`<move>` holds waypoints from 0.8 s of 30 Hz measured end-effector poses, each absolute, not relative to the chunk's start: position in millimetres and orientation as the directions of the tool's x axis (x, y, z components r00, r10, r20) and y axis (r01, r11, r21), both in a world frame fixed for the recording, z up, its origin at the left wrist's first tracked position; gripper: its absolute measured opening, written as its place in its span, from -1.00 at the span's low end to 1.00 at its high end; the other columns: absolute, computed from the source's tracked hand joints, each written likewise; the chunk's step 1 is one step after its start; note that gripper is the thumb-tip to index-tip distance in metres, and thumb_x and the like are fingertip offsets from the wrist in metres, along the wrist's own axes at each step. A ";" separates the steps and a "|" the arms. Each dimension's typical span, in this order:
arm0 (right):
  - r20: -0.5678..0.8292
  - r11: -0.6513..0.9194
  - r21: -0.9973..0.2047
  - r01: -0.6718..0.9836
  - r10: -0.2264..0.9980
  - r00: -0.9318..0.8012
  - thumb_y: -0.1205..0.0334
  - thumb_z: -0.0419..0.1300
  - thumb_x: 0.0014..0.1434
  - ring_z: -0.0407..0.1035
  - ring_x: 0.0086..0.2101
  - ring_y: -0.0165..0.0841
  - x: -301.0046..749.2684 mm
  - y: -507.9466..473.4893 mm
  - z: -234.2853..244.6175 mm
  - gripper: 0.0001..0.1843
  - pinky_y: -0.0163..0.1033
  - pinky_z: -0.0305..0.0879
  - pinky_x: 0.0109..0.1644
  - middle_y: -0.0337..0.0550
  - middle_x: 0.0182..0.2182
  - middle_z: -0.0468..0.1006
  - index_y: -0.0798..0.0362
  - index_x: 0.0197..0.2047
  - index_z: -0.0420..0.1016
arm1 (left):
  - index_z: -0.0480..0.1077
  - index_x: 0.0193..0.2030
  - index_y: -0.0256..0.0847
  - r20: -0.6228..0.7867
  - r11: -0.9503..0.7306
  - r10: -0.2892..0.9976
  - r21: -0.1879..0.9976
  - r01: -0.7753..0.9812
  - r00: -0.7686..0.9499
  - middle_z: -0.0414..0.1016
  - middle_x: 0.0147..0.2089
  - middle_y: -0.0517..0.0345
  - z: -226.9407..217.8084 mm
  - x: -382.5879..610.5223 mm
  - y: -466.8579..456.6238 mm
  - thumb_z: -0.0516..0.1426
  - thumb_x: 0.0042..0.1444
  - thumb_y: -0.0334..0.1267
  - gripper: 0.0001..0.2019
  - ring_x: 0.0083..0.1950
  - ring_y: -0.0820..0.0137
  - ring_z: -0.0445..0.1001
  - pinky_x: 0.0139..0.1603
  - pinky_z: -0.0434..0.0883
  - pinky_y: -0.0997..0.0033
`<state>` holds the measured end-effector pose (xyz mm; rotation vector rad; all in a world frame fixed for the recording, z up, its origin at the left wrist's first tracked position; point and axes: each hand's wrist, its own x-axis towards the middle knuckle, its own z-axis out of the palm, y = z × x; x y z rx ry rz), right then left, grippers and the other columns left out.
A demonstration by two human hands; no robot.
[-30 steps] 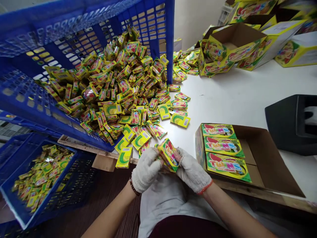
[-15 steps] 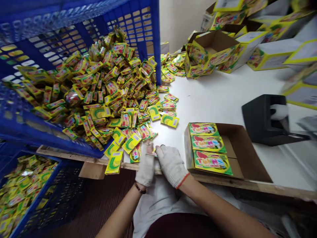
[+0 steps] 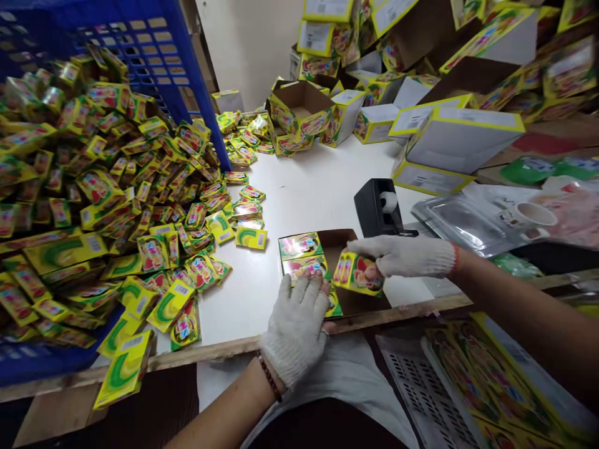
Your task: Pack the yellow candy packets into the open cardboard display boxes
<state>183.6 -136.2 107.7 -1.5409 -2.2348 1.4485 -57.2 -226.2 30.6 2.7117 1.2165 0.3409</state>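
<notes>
My left hand (image 3: pixel 296 330), in a white knit glove, lies with its fingers stretched out over the small "Twins" packs (image 3: pixel 299 244) in the open cardboard box (image 3: pixel 333 239). These packs line the box's left side. In its right side, my gloved right hand (image 3: pixel 403 255) grips a yellow-green pack (image 3: pixel 358 273) between thumb and fingers, tilted, its picture side partly showing. The box's right part is partly hidden by this pack and hand. Just behind the right hand stands a black tape dispenser (image 3: pixel 372 206).
On the left, a blue plastic crate (image 3: pixel 191 68) spills a heap of loose packs (image 3: pixel 93 187) onto the white table (image 3: pixel 299 187). Empty display boxes (image 3: pixel 304 106) are piled at the back. Clear plastic trays (image 3: pixel 461 218) and a cup (image 3: pixel 533 215) lie right. Below the edge sits a crate (image 3: pixel 412 386) of filled boxes.
Both hands have moved right from the table edge near the heap to the cardboard box. The view has turned right. A pack now shows in my right hand, above the box.
</notes>
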 end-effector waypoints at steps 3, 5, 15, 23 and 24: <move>-0.559 0.155 -0.575 0.803 0.643 -0.524 0.44 0.16 -0.09 0.45 -0.28 -0.30 175.5 -128.4 98.5 -0.60 -0.25 0.33 -0.20 -0.25 -0.30 0.60 0.02 -0.14 0.56 | 0.19 0.38 -0.31 0.102 -0.657 0.754 0.144 0.740 0.649 0.21 0.43 -0.14 24.0 -58.8 -224.3 0.07 0.27 -0.15 -0.44 0.44 0.00 0.16 0.43 0.10 -0.20; -0.607 0.253 -0.492 0.833 0.586 -0.537 0.49 0.15 -0.09 0.40 -0.38 -0.35 163.6 -123.7 92.5 -0.64 -0.26 0.27 -0.27 -0.28 -0.39 0.57 0.01 -0.22 0.56 | 0.20 0.37 -0.32 0.120 -0.667 0.745 0.106 0.738 0.656 0.22 0.42 -0.14 20.9 -62.6 -224.2 0.06 0.26 -0.19 -0.44 0.45 0.00 0.15 0.42 0.12 -0.19; -0.700 0.157 -0.513 0.844 0.493 -0.517 0.36 0.36 -0.18 0.31 -0.56 -0.38 137.2 -116.3 42.7 -0.84 -0.22 0.28 -0.32 -0.36 -0.66 0.40 0.00 -0.62 0.45 | 0.19 0.36 -0.31 0.212 -0.695 0.707 0.027 0.719 0.675 0.22 0.42 -0.17 14.5 -64.8 -227.1 0.03 0.23 -0.29 -0.45 0.44 0.01 0.17 0.42 0.12 -0.18; -0.636 0.364 -0.228 0.903 0.647 -0.421 0.54 0.39 -0.31 0.56 -0.26 -0.08 125.4 -139.9 44.7 -0.57 -0.08 0.35 -0.15 -0.07 -0.38 0.65 0.05 -0.28 0.61 | 0.09 0.41 -0.30 0.202 -0.705 0.709 0.200 0.680 0.675 0.12 0.46 -0.23 16.1 -67.5 -230.6 0.03 0.26 -0.19 -0.40 0.51 0.00 0.01 0.46 -0.01 -0.24; -0.624 0.365 -0.216 0.906 0.662 -0.415 0.53 0.38 -0.28 0.57 -0.26 -0.07 124.9 -141.9 47.4 -0.59 -0.09 0.35 -0.16 -0.04 -0.37 0.66 0.05 -0.27 0.62 | 0.06 0.42 -0.30 0.237 -0.718 0.696 0.245 0.651 0.678 0.08 0.48 -0.25 16.6 -72.3 -231.0 0.03 0.27 -0.16 -0.39 0.52 0.01 -0.02 0.46 0.01 -0.22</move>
